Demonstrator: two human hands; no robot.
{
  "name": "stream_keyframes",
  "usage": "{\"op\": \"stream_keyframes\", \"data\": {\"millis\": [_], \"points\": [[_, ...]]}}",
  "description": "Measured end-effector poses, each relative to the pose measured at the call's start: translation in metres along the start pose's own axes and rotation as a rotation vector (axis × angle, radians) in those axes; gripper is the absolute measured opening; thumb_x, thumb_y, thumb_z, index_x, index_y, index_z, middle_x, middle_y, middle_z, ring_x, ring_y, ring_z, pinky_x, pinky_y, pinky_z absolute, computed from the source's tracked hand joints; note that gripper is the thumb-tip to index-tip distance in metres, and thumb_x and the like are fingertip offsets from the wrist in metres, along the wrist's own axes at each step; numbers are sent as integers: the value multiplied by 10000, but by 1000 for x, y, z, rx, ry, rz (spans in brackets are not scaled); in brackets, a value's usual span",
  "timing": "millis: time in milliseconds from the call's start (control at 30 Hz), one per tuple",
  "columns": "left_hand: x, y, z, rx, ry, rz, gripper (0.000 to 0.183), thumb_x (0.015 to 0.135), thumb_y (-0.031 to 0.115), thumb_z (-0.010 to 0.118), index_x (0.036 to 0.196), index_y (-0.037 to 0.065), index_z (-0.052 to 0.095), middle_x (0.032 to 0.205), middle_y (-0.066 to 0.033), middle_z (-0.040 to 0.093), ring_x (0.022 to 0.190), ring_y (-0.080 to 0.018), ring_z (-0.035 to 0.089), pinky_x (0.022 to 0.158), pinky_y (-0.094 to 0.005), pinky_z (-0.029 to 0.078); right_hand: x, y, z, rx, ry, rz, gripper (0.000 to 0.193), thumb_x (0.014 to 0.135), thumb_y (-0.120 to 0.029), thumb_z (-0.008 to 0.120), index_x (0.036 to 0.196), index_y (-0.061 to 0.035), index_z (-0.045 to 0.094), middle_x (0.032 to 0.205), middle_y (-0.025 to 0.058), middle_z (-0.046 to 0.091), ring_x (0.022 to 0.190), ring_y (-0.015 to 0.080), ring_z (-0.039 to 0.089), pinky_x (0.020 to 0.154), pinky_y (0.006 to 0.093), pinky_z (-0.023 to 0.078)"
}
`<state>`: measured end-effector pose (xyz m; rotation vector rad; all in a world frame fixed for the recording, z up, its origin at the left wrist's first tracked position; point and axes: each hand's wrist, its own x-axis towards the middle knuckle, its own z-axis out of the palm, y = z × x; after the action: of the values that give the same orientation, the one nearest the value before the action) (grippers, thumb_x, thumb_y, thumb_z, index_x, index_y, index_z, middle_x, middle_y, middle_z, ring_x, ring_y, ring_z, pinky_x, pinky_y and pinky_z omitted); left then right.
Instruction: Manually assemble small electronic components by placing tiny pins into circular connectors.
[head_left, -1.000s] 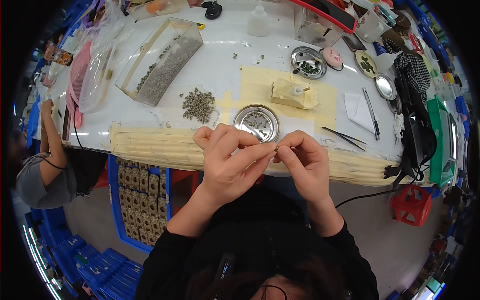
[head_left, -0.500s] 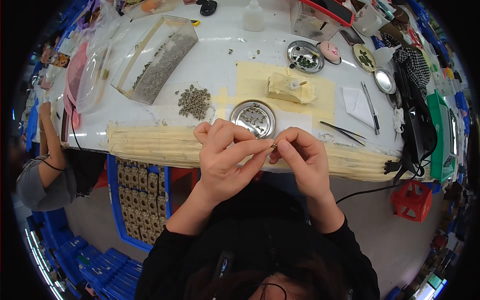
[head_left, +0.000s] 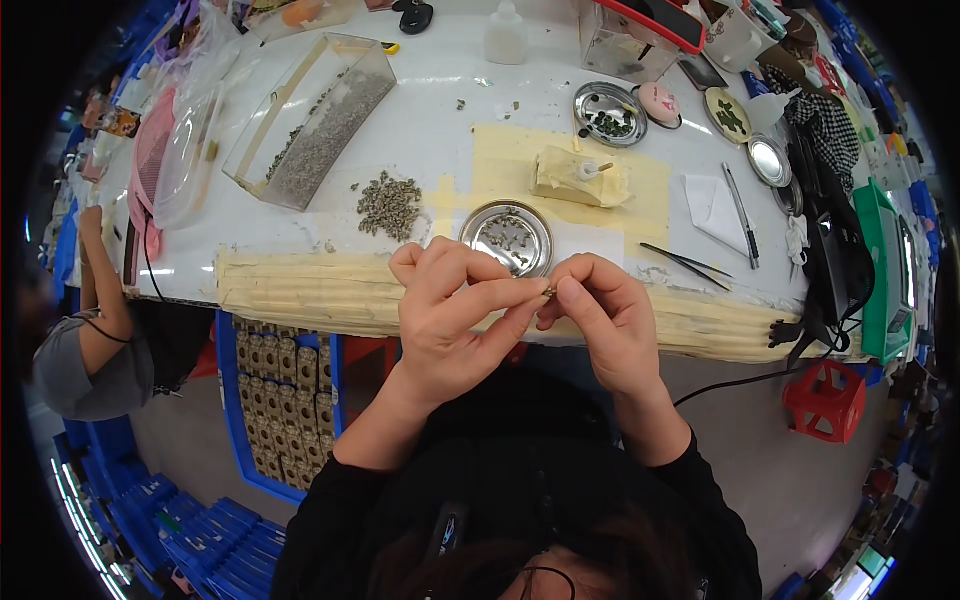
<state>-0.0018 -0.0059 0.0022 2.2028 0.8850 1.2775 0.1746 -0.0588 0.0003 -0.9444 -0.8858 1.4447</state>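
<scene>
My left hand (head_left: 450,325) and my right hand (head_left: 608,318) meet fingertip to fingertip just above the table's front edge. Between them they pinch a tiny piece (head_left: 549,292), mostly covered by the fingers, so its kind does not show. Right behind the hands stands a round metal dish (head_left: 546,232) with several small greyish pieces scattered in it. A heap of similar small pieces (head_left: 389,205) lies on the table beyond my left hand. Black tweezers (head_left: 685,266) rest on the table to the right of my right hand.
A clear box (head_left: 250,140) of small grey pieces lies at the left. A tape-wrapped block (head_left: 560,185) holds a small bottle. Further back is a metal dish (head_left: 580,100) with green bits. A pen (head_left: 741,215) lies rightward. Another person's arm (head_left: 112,300) reaches the table at far left.
Both hands stay nearly in place, fingertips still pressed together. Only very slight finger movement shows around the tiny piece.
</scene>
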Motion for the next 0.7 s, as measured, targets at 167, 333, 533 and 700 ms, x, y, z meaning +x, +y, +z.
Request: {"op": "stream_keyframes", "data": {"millis": [167,333,533,700], "points": [[2,-1,0,-35,1,4,262,690,95,824,935,179,784,783,66,602,750,-115,515,784,-324,278,1,5,-2,42,-23,53,188,1019,-183,591,1020,1,628,853,26,648,795,83,615,748,237,509],[-1,-3,3,-78,16,-9,246,692,99,829,922,172,782,781,65,606,743,-117,518,771,-316,283,-1,6,1,61,-27,64,212,1022,-209,592,1032,0,621,855,27,647,798,83,612,751,239,501],[0,0,2,38,28,45,278,659,104,834,920,177,775,808,62,600,761,-128,523,789,-343,266,-1,5,2,81,2,10,132,1002,-135,614,1025,-5,610,844,14,631,787,78,597,736,238,495],[-1,6,-1,189,9,76,312,649,97,829,945,174,772,821,62,597,767,-138,525,797,-360,249,0,9,4,-377,120,-331,67,942,-53,661,952,1,622,837,29,631,763,94,581,702,251,481]]}}
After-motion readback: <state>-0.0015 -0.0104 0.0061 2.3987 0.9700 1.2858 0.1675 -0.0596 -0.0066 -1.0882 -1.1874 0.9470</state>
